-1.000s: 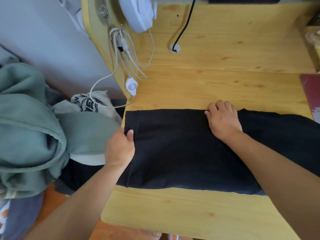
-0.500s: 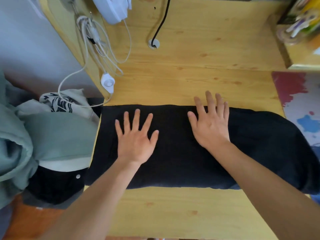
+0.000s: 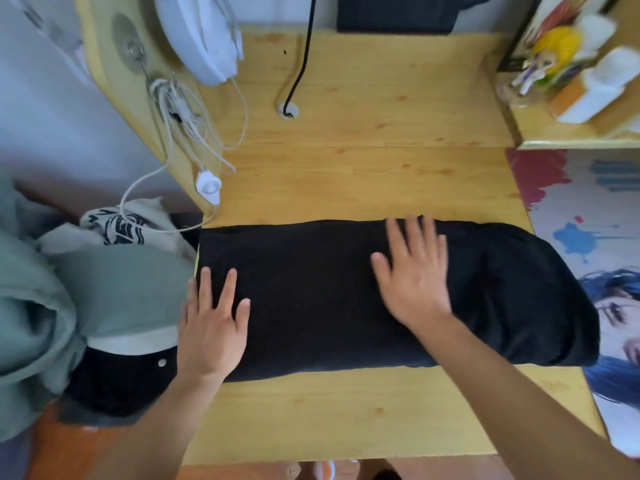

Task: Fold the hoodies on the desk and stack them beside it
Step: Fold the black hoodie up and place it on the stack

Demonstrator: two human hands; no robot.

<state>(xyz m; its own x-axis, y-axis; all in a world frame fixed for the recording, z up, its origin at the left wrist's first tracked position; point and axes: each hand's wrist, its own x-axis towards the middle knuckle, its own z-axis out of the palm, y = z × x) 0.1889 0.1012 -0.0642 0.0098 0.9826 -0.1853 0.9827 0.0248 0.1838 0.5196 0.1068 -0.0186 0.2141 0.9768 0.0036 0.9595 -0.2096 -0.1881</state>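
A black hoodie lies folded into a long strip across the wooden desk, its right end bulging over the desk's right edge. My left hand lies flat with straight fingers on the strip's left end, at the desk's left edge. My right hand presses flat on the strip right of its middle, fingers spread. Left of the desk sits a heap of garments: a green hoodie, a cream one with black print and a black one underneath.
A white lamp base and tangled white cables with a switch sit at the desk's back left. A black cable enters a desk hole. A shelf with figurines stands at the back right, a printed mat to the right.
My left hand let go of the hoodie's left edge, flattened on the cloth, then slid left to the end. My right hand opened flat and slid right along the strip.
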